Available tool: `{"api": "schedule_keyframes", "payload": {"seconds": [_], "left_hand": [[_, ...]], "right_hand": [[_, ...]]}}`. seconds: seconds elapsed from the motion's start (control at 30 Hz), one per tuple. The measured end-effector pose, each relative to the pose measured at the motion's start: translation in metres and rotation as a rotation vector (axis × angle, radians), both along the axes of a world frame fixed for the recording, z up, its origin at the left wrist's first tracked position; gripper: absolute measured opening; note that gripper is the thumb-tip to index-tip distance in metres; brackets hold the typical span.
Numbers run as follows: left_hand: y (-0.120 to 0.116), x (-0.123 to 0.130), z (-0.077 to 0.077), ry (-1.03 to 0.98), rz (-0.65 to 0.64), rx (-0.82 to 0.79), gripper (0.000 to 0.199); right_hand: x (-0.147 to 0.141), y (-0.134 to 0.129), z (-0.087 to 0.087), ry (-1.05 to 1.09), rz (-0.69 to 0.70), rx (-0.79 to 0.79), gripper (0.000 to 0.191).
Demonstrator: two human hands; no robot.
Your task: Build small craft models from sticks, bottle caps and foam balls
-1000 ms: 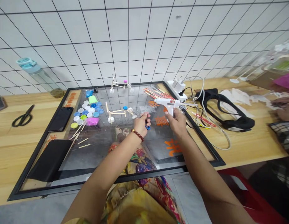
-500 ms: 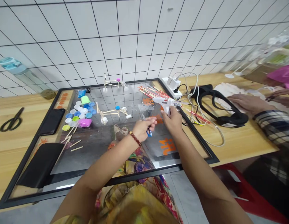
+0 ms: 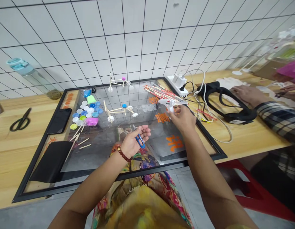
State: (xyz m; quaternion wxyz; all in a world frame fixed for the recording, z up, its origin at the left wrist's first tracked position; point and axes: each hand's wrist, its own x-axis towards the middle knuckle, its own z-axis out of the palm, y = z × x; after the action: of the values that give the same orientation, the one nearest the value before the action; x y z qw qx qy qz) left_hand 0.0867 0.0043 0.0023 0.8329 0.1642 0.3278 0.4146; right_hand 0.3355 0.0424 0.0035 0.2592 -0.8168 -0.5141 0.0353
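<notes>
Glue gun [image 3: 165,102] pt. hidden by gripping R hand [image 3: 186,119], L hand [image 3: 131,143] holding blue tool [image 3: 142,146].

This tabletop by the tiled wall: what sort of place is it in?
Probably a craft workspace, though it could be a home. A white glue gun, a small wooden-stick model with round white ends, and scattered colourful plastic rounds suggest it.

The glue gun [image 3: 165,102] looks like smooth white plastic, and the blue looped piece [image 3: 140,141] looks like plastic too. The panel [image 3: 102,156] is glossy and transparent, mirroring like glass. The worktop [image 3: 254,140] shows pale, smooth, grained wood. The sticks [image 3: 85,146] are bare, matt wood; the pouch [image 3: 51,162] is matt black, the phone [image 3: 59,121] glossy. The bracelet [image 3: 124,155] has polished beads; the checked sleeve [image 3: 276,119] is woven cloth.
</notes>
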Motion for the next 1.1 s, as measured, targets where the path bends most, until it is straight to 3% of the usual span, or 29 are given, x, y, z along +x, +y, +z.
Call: {"api": "schedule_keyframes", "payload": {"seconds": [0.07,0.17,0.3,0.37,0.43,0.47,0.5,0.6,0.63,0.67,0.77,0.8,0.87,0.93,1.0,1.1], "left_hand": [[0.000,0.000,0.000,-0.050,0.016,-0.008,0.028],[-0.003,0.002,0.000,-0.100,0.005,0.016,0.039],[-0.006,0.003,0.000,-0.119,-0.024,0.068,0.046],[-0.004,0.001,0.002,-0.127,-0.008,0.085,0.046],[-0.002,-0.002,0.004,-0.136,0.031,0.093,0.044],[-0.001,-0.003,0.006,-0.139,0.052,0.095,0.043],[0.000,-0.005,0.008,-0.140,0.070,0.099,0.043],[0.003,-0.007,0.012,-0.129,0.080,0.118,0.043],[0.003,-0.007,0.013,-0.124,0.068,0.129,0.043],[0.003,-0.008,0.013,-0.120,0.052,0.139,0.044],[0.005,-0.007,0.008,-0.111,0.005,0.159,0.045],[0.006,-0.007,0.006,-0.113,-0.005,0.163,0.045],[0.008,-0.007,0.003,-0.115,-0.011,0.172,0.047],[0.011,-0.008,0.001,-0.104,-0.004,0.180,0.048],[0.013,-0.010,0.001,-0.094,0.009,0.191,0.046],[0.015,-0.013,0.000,-0.126,0.017,0.209,0.043]], "right_hand": [[-0.003,-0.021,0.006,0.006,-0.025,0.164,0.048],[-0.028,-0.062,0.010,0.068,0.142,0.398,0.037],[-0.074,-0.120,-0.003,0.074,0.569,0.330,0.020],[-0.077,-0.150,-0.017,-0.037,0.710,0.277,0.032],[-0.056,-0.181,-0.031,-0.211,0.829,0.112,0.053],[-0.038,-0.198,-0.037,-0.294,0.735,0.078,0.058],[-0.018,-0.214,-0.041,-0.366,0.556,0.064,0.059],[0.031,-0.253,-0.046,-0.416,-0.075,0.105,0.051],[0.035,-0.262,-0.045,-0.350,-0.170,0.166,0.040],[0.029,-0.267,-0.045,-0.249,-0.116,0.205,0.027],[-0.028,-0.267,-0.044,0.086,0.504,0.184,0.013],[-0.052,-0.261,-0.043,0.081,0.610,0.203,0.013],[-0.095,-0.242,-0.041,0.005,0.679,0.292,0.018],[-0.118,-0.216,-0.038,0.013,0.690,0.292,0.018],[-0.123,-0.188,-0.036,0.026,0.727,0.279,0.016],[-0.118,-0.159,-0.031,0.049,0.899,0.236,0.017]]}}
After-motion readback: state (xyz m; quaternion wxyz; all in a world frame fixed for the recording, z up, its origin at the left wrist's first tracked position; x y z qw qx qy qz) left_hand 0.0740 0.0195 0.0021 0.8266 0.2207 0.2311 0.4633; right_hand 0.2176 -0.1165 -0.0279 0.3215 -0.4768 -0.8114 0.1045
